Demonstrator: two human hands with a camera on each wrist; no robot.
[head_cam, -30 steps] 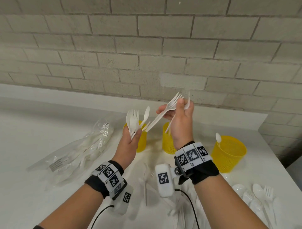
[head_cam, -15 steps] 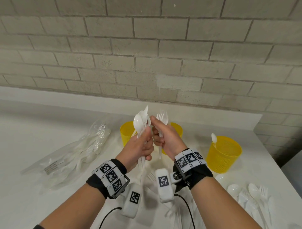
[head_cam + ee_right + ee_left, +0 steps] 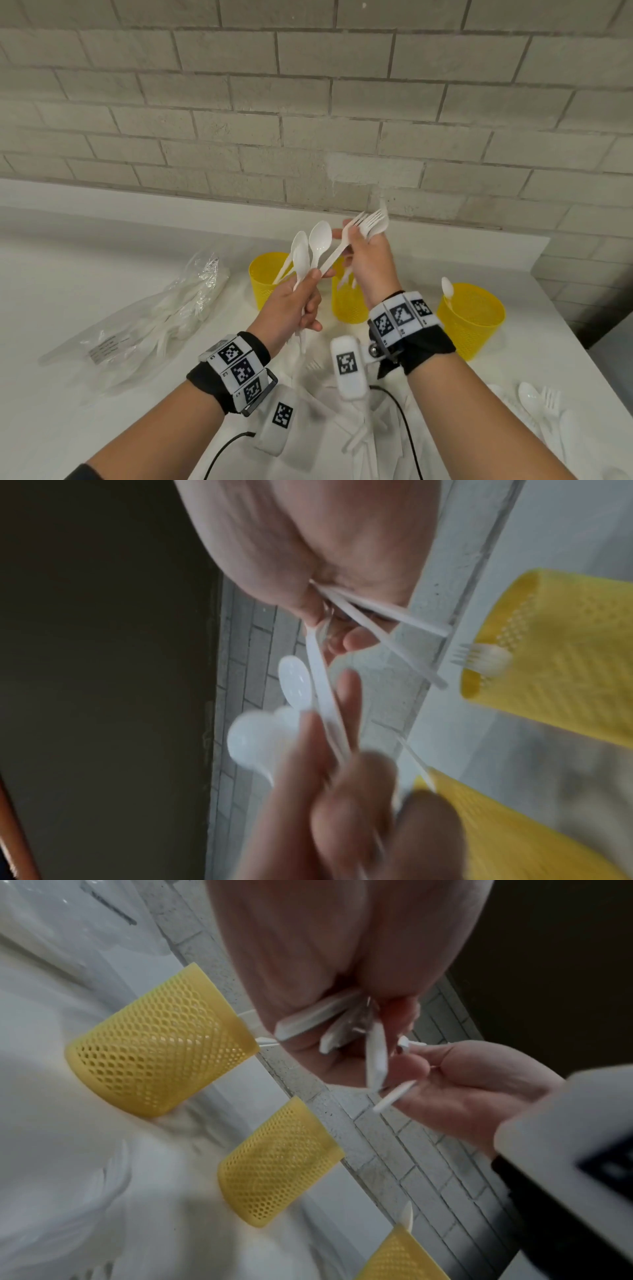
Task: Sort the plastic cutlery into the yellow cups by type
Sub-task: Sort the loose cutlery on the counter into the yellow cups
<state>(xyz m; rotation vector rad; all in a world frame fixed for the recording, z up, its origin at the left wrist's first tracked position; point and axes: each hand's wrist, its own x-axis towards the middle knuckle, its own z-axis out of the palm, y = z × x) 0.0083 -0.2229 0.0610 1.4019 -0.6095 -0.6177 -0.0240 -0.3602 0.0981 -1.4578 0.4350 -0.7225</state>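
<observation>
From the head view, the left hand (image 3: pixel 297 308) grips white spoons (image 3: pixel 310 248) and the right hand (image 3: pixel 368 263) grips forks (image 3: pixel 371 222), above three yellow cups (image 3: pixel 471 320) near the table's (image 3: pixel 85 274) back edge. Left wrist view: handles (image 3: pixel 310 1022) sit clamped in curled fingers. Right wrist view: a fork (image 3: pixel 483 656) stands in one cup.

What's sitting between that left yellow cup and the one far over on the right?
Another yellow cup, the middle one, stands between the left cup and the right cup; the head view shows it.
</observation>
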